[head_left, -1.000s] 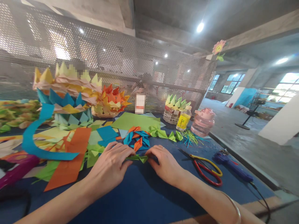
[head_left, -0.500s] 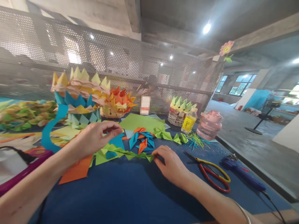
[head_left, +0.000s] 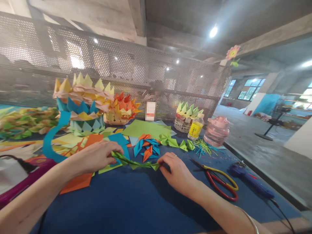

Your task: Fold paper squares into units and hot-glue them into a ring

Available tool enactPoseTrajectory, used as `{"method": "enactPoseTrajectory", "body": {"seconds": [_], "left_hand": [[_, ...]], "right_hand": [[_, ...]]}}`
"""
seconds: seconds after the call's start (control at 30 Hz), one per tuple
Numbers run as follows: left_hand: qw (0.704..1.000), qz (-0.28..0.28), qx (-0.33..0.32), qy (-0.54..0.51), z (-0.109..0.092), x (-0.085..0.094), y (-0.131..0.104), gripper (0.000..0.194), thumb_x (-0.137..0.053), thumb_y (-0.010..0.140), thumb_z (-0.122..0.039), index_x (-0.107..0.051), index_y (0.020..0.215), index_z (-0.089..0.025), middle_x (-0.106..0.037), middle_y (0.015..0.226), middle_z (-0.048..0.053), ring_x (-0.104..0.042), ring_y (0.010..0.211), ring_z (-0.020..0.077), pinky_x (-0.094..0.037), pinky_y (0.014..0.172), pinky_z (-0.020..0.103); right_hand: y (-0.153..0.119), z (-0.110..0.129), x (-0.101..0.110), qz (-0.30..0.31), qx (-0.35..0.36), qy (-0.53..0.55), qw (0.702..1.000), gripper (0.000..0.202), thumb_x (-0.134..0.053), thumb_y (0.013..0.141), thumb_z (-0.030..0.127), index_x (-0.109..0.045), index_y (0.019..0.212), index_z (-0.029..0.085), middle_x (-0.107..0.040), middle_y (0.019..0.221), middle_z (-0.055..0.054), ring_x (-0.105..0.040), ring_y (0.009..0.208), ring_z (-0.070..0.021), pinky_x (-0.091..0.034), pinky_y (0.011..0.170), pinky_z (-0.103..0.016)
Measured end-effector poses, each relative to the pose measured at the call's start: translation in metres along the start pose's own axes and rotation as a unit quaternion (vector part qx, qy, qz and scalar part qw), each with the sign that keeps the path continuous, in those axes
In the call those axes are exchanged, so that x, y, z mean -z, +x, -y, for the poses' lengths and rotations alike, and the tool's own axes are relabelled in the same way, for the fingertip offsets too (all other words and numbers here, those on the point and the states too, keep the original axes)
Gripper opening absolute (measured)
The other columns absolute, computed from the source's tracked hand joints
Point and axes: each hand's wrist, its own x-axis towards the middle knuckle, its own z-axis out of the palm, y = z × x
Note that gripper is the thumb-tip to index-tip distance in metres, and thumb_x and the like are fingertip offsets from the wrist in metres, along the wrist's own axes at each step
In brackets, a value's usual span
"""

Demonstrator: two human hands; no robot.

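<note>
A strip of folded green paper (head_left: 136, 165) with pointed zigzag edges stretches between my two hands, just over the blue table. My left hand (head_left: 102, 153) pinches its left end between thumb and fingers. At the other end, the fingertips of my right hand (head_left: 177, 169) are closed on the strip. Beyond it lies a pile of folded blue and orange paper pieces (head_left: 147, 148). More folded green pieces (head_left: 168, 140) sit to the right of that pile. Sheets of blue paper (head_left: 119, 139) and orange paper (head_left: 78, 186) lie around my left hand.
Scissors (head_left: 220, 180) and a blue glue gun (head_left: 253, 180) with a cord lie at right. A yellow-labelled bottle (head_left: 195, 127) and a pink jug (head_left: 216, 131) stand behind. Folded-paper baskets (head_left: 85, 117) line the back left, before a perforated screen (head_left: 126, 71).
My left hand has come down and taken hold of the left end of the green strip, lifting it off the paper sheets. My right hand has kept its pinch.
</note>
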Motion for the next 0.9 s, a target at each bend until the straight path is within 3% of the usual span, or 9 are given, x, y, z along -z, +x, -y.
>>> {"method": "enactPoseTrajectory", "body": {"seconds": [0.1,0.17,0.33,0.4,0.47,0.6,0.73,0.83,0.9], "left_hand": [[0.998,0.06,0.006,-0.001,0.0,-0.003,0.003,0.017,-0.057,0.072,-0.02,-0.069,0.081,-0.028,-0.071,0.079,-0.001,-0.068,0.069,0.0188,-0.051,0.061,0.026],[0.998,0.066,0.009,0.001,-0.002,-0.006,0.004,0.019,-0.054,0.076,-0.022,-0.069,0.087,-0.026,-0.072,0.095,0.002,-0.069,0.085,0.0222,-0.053,0.073,0.032],[0.996,0.085,0.011,0.028,-0.001,-0.017,0.0,0.048,-0.045,0.075,-0.012,-0.065,0.117,-0.026,-0.061,0.132,0.008,-0.061,0.116,0.0286,-0.052,0.091,0.041],[0.997,0.061,0.021,0.047,-0.003,-0.018,0.0,0.056,-0.041,0.075,-0.009,-0.061,0.125,-0.025,-0.056,0.137,0.009,-0.059,0.12,0.0291,-0.052,0.093,0.042],[0.999,0.003,0.026,0.047,-0.012,-0.018,0.002,0.052,-0.038,0.079,-0.009,-0.061,0.124,-0.023,-0.057,0.136,0.01,-0.059,0.119,0.0286,-0.05,0.096,0.044],[0.994,-0.104,-0.03,-0.035,-0.055,-0.02,0.003,0.029,-0.044,0.094,-0.025,-0.059,0.118,-0.022,-0.067,0.117,0.008,-0.062,0.11,0.024,-0.049,0.097,0.039],[0.987,-0.031,-0.119,-0.099,-0.091,-0.029,-0.007,0.021,-0.045,0.096,-0.02,-0.055,0.114,-0.023,-0.059,0.124,0.008,-0.055,0.117,0.0222,-0.043,0.103,0.042],[0.988,0.015,-0.114,-0.098,-0.096,-0.035,-0.011,0.024,-0.044,0.095,-0.017,-0.054,0.115,-0.026,-0.051,0.134,0.008,-0.049,0.124,0.0248,-0.04,0.104,0.048],[0.989,0.031,-0.119,-0.087,-0.093,-0.039,-0.011,0.029,-0.043,0.095,-0.015,-0.052,0.119,-0.028,-0.053,0.131,0.007,-0.05,0.121,0.0253,-0.04,0.102,0.048]], "right_hand": [[-0.001,0.0,0.0,0.0,0.002,0.006,1.0,0.019,-0.059,0.082,0.001,-0.064,0.09,0.017,-0.067,0.092,-0.005,-0.061,0.091,-0.0202,-0.046,0.085,-0.035],[-0.002,0.001,0.0,0.0,0.004,0.009,1.0,0.019,-0.059,0.082,0.001,-0.065,0.09,0.017,-0.067,0.092,-0.005,-0.061,0.091,-0.0199,-0.046,0.086,-0.035],[-0.002,0.003,0.003,0.003,0.008,0.017,1.0,0.017,-0.06,0.082,0.004,-0.064,0.088,0.019,-0.067,0.09,-0.004,-0.061,0.088,-0.0192,-0.045,0.085,-0.035],[-0.002,0.004,0.003,0.005,0.009,0.019,1.0,0.016,-0.061,0.082,0.004,-0.064,0.087,0.019,-0.067,0.089,-0.003,-0.061,0.087,-0.0192,-0.045,0.084,-0.034],[-0.002,0.004,0.003,0.004,0.007,0.021,1.0,0.017,-0.061,0.081,0.003,-0.064,0.087,0.019,-0.067,0.088,-0.003,-0.061,0.088,-0.0194,-0.045,0.082,-0.034],[-0.004,0.005,0.003,-0.003,0.0,0.028,1.0,0.018,-0.061,0.08,0.003,-0.063,0.088,0.019,-0.066,0.087,-0.003,-0.059,0.085,-0.0182,-0.046,0.079,-0.031],[-0.004,0.007,0.003,0.003,0.006,0.038,0.999,0.018,-0.061,0.08,0.003,-0.063,0.088,0.019,-0.066,0.085,-0.001,-0.059,0.082,-0.0168,-0.045,0.075,-0.028],[-0.004,0.007,0.003,0.006,0.01,0.046,0.999,0.017,-0.062,0.08,0.003,-0.063,0.086,0.019,-0.066,0.085,-0.002,-0.059,0.082,-0.0171,-0.045,0.075,-0.029],[-0.003,0.008,0.003,0.006,0.013,0.051,0.999,0.016,-0.063,0.081,0.003,-0.064,0.086,0.019,-0.066,0.085,-0.002,-0.06,0.082,-0.017,-0.045,0.075,-0.029]]}}
